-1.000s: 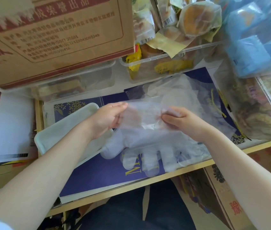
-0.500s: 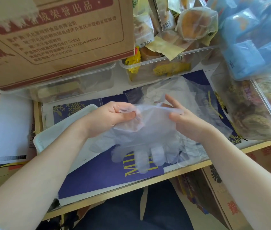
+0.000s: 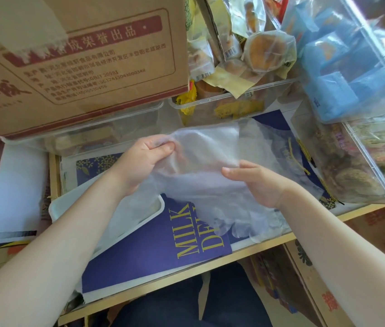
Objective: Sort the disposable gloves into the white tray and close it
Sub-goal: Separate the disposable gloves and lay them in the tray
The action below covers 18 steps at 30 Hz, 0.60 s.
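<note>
Head view: both hands, left hand (image 3: 142, 161) and right hand (image 3: 255, 182), pinch a glove (image 3: 201, 166) over the cluttered wooden shelf (image 3: 210, 267).

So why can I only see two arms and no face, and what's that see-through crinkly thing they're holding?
The camera sits on the person's head and looks down, so only their arms show. The left hand pinches a thin clear disposable glove at its top edge, and the right hand holds its other side. Below the left arm lies the white tray the gloves go into. It rests on a purple sheet on the table. Behind stand a cardboard box and clear tubs of snacks.
</note>
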Each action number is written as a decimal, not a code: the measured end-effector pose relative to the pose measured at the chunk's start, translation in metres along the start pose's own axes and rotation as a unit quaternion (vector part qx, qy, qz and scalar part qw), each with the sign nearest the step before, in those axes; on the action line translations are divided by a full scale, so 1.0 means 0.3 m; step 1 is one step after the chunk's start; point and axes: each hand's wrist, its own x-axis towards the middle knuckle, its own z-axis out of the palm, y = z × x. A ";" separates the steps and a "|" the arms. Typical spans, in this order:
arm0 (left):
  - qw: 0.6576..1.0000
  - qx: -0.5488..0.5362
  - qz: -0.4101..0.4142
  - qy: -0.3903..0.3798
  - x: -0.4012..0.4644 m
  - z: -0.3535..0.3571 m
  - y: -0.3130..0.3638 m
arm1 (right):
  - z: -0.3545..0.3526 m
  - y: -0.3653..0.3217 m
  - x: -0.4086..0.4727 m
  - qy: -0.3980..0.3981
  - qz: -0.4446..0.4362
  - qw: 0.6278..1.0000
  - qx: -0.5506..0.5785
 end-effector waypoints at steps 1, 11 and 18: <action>1.000 -0.007 -0.010 0.013 -0.001 0.006 -0.001 | 0.003 0.002 0.007 0.029 0.006 1.000 -0.006; 0.965 0.012 -0.177 -0.191 -0.090 -0.055 -0.070 | -0.021 0.005 -0.020 0.015 -0.035 0.994 0.099; 0.957 0.156 -0.175 -0.172 -0.085 -0.054 -0.120 | -0.017 0.049 -0.033 0.025 -0.017 0.998 0.063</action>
